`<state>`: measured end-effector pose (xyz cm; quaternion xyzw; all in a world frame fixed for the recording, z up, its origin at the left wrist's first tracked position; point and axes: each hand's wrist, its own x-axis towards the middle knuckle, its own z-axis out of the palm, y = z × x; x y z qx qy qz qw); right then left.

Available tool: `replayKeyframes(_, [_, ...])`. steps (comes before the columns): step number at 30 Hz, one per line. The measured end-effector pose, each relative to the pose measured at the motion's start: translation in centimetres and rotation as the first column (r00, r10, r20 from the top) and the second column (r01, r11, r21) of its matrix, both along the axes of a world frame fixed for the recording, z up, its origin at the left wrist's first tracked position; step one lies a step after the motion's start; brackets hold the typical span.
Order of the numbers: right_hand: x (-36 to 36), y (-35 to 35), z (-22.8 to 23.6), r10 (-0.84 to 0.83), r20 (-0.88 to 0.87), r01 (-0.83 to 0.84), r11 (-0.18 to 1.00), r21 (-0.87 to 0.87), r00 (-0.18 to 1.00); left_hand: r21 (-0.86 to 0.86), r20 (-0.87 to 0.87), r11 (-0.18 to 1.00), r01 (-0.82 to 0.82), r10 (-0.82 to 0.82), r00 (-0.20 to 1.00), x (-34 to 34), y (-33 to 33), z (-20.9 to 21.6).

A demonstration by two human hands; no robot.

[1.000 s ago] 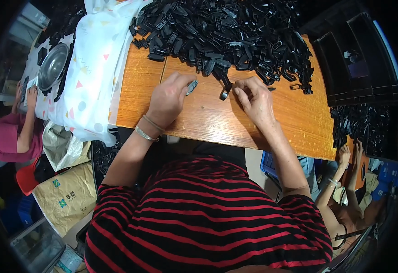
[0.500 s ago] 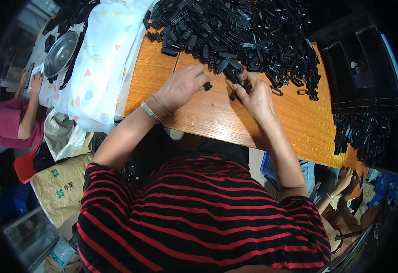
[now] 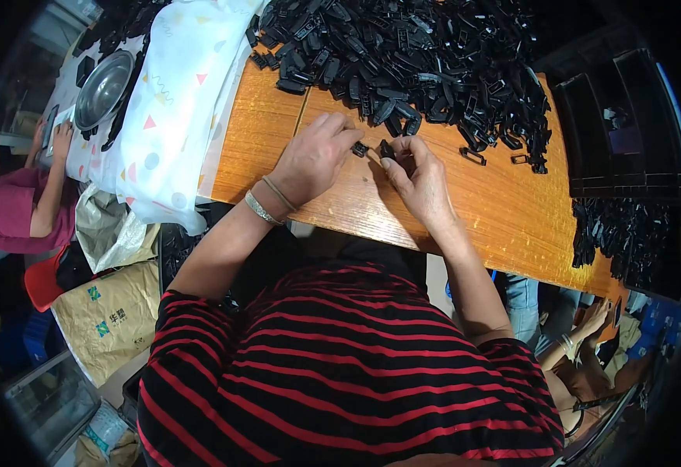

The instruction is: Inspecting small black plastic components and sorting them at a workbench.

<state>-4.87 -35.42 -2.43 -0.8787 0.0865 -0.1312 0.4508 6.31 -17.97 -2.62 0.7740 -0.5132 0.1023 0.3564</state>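
My left hand (image 3: 321,156) is closed, its fingertips pinching a small black plastic part (image 3: 360,149) over the wooden table (image 3: 356,210). Close to its right, my right hand (image 3: 420,177) grips another black plastic piece (image 3: 387,149) between thumb and fingers. The two pieces are a short way apart, tips facing each other. Beyond both hands spreads a large heap of black plastic parts (image 3: 402,62), some of them long hollow clips. Fingers partly cover both held pieces, so their exact kind is hard to make out.
A white patterned cloth (image 3: 173,117) lies left of the table, with a metal bowl (image 3: 105,89) past it. At right stands a black crate (image 3: 620,124) above more black parts (image 3: 628,241). A person in a maroon top (image 3: 25,202) works at far left; another person's arm (image 3: 589,323) shows lower right.
My right hand has drawn back from the heap's edge toward me and left, bringing its black piece close to the left one. My left hand has shifted only slightly.
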Motion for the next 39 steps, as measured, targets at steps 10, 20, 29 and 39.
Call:
replayKeyframes(10, [-0.2,0.3,0.0,-0.002,0.037,0.002,1.0,-0.002,0.999,0.007,-0.314,0.999,0.031,-0.028,0.949,-0.4,-0.2,-0.1])
replayKeyframes(20, [-0.2,1.7,0.4,-0.073,0.143,0.048,0.984,0.169,0.987,-0.458,-0.84,0.877,-0.146,-0.373,0.393,-2.2,-0.6,-0.9])
replayKeyframes(29, [-0.2,2.4,0.0,-0.025,0.205,0.001,0.993,0.118,0.978,-0.398,-0.833,0.906,-0.146,-0.291,0.47,-3.1,0.2,-0.8])
replayKeyframes(39, [-1.2,4.6,-0.6,-0.046,0.264,0.09,0.983,-0.159,0.963,-0.289,-0.765,0.933,-0.215,-0.091,0.638,-5.6,0.0,-1.4])
